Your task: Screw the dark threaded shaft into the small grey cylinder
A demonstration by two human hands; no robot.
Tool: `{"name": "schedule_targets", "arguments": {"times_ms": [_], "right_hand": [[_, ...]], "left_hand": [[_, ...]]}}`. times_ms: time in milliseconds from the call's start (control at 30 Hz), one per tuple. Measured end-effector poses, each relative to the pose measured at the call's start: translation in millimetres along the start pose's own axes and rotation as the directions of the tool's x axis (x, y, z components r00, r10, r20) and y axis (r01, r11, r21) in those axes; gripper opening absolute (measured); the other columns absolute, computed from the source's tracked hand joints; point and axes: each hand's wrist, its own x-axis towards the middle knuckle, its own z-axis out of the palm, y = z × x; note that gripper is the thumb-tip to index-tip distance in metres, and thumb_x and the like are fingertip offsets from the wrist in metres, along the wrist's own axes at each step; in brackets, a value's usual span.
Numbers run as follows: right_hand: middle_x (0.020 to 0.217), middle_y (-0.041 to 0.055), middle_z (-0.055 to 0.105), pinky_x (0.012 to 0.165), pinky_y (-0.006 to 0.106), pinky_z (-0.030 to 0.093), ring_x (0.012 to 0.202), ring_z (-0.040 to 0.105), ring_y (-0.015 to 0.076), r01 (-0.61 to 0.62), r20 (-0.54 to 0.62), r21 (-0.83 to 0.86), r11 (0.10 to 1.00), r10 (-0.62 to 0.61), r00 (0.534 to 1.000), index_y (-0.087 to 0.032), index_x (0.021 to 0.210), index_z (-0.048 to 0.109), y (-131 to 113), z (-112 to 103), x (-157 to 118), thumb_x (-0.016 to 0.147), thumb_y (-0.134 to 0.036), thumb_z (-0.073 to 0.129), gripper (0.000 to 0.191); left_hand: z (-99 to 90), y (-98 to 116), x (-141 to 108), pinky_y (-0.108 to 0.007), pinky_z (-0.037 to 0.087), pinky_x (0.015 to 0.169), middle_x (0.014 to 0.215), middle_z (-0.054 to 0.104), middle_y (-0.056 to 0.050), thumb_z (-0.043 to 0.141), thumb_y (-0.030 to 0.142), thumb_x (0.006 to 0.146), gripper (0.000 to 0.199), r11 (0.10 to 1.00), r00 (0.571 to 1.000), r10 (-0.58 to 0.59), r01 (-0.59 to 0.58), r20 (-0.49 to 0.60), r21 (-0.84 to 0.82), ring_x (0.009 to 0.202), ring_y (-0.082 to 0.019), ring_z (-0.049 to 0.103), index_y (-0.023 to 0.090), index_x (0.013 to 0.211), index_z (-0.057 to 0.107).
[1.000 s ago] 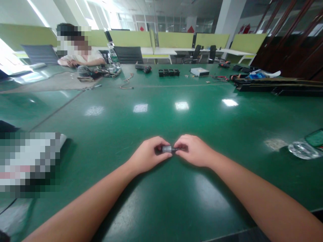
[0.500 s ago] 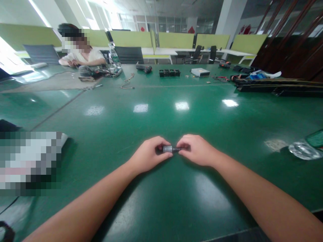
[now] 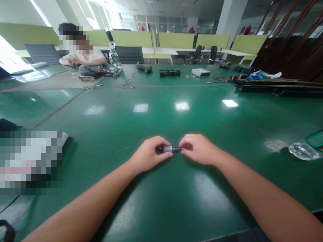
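Low over the green table, a small part with a grey cylinder [image 3: 168, 149] and a thin, dark ridged shaft [image 3: 177, 149] lies level between my two hands. My left hand [image 3: 148, 153] grips the cylinder, thumb below and fingers above, covering its left end. On the right, my right hand [image 3: 198, 149] pinches the shaft's far end between thumb and fingertips. Both hands are closed. A short stretch of shaft shows between them. The shaft's right tip is hidden by my fingers, and the part's exact kind cannot be made out.
The green tabletop [image 3: 161, 124] spreads around my hands. A blurred-out box-like thing [image 3: 30, 161] lies left, a clear glass dish [image 3: 304, 151] right. Along the far side are a black part [image 3: 170, 72], a white box [image 3: 200, 72], a power tool [image 3: 144, 68] and a seated person [image 3: 83, 57].
My right hand has shifted slightly to the right along the shaft, so a little more of the shaft shows. My left hand and the cylinder look unmoved.
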Motion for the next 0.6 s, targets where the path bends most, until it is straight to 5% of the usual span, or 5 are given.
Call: {"name": "schedule_targets", "arguments": {"times_ms": [600], "right_hand": [[0.083,0.0015,0.066,0.066,0.025,0.042,0.072,0.056,0.012,-0.029,0.03,-0.013,0.999,0.03,0.999,-0.018,0.09,0.071,2.0,-5.8,-2.7,0.082,-0.015,0.068,0.009]], "left_hand": [[-0.3,1.2,-0.1,-0.028,0.049,0.072,0.089,0.069,-0.002,0.072,0.038,0.082,0.024,1.0,1.0,-0.014,0.014,-0.002,-0.008,0.079,-0.017,0.063,0.02,0.098,0.069]]}}
